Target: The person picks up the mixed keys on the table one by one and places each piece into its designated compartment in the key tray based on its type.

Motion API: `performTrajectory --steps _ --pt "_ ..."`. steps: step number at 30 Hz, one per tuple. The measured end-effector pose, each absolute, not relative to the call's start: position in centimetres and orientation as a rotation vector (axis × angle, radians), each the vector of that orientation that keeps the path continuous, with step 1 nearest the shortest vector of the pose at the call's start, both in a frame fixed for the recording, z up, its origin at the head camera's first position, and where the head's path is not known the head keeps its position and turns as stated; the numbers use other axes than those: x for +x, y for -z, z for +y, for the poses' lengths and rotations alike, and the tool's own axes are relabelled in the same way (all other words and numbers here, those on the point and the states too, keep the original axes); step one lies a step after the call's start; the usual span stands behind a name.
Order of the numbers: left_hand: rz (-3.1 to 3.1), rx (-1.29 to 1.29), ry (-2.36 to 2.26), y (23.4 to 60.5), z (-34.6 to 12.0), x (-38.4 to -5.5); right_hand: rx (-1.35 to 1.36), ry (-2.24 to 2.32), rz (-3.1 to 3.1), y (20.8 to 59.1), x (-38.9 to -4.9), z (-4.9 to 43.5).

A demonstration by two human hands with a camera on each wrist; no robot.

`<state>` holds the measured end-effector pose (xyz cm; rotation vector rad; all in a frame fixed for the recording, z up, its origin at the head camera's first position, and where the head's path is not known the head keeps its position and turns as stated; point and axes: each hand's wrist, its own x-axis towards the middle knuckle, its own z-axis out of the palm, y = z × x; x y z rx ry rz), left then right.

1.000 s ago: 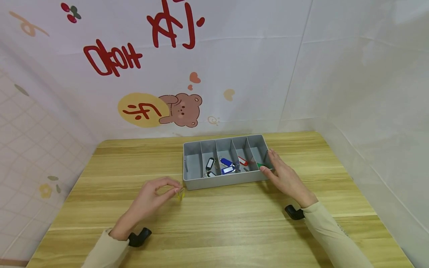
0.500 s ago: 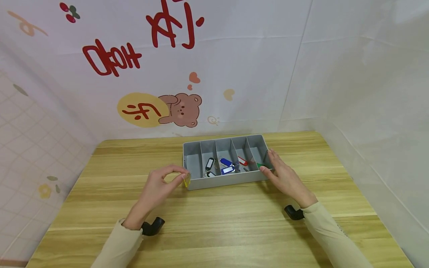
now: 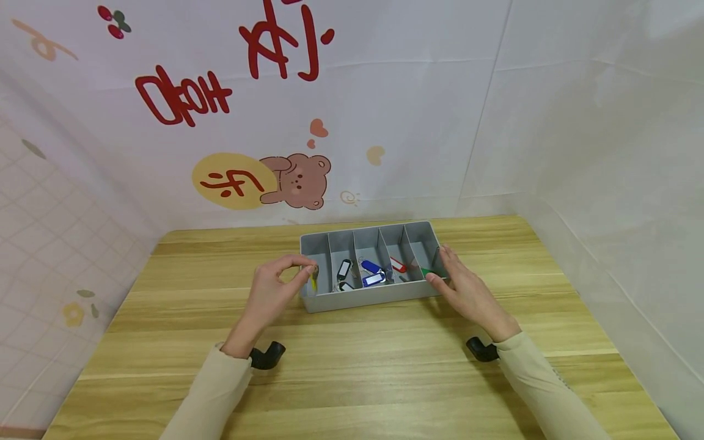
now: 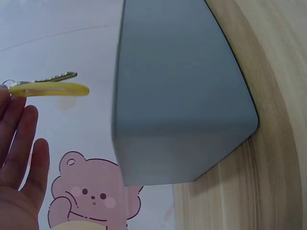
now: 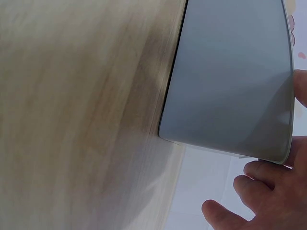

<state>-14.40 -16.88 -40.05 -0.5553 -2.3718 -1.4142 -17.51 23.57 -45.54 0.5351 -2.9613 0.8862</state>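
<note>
My left hand [image 3: 275, 287] pinches a key [image 4: 57, 76] by its ring, with a yellow key tag [image 4: 57, 89] dangling from it. Key and tag hang over the leftmost compartment of a grey divided tray [image 3: 379, 297], just above its near rim. In the left wrist view the tag points sideways beside the tray's grey outer wall. My right hand [image 3: 470, 296] holds the tray's near right corner: the thumb lies over the front rim, the fingers against the end wall. Part of the right fingers is hidden behind the tray in the right wrist view.
Black-framed key tags [image 3: 344, 269] lie in the second compartment, blue key tags [image 3: 374, 278] in the middle, a red key tag [image 3: 398, 264] in the fourth. A green piece [image 3: 426, 271] shows beside my right thumb. The wooden table [image 3: 374, 373] meets a printed wall sheet behind.
My left hand has carried the key and yellow tag up and to the right, from beside the tray to over its leftmost compartment. My right hand and the tray have stayed put.
</note>
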Motion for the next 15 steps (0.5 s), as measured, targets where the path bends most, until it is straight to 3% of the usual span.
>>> performTrajectory --steps 15 --pt "-2.405 -0.563 1.203 42.2 -16.4 -17.7 0.534 -0.872 -2.95 45.7 -17.5 23.5"
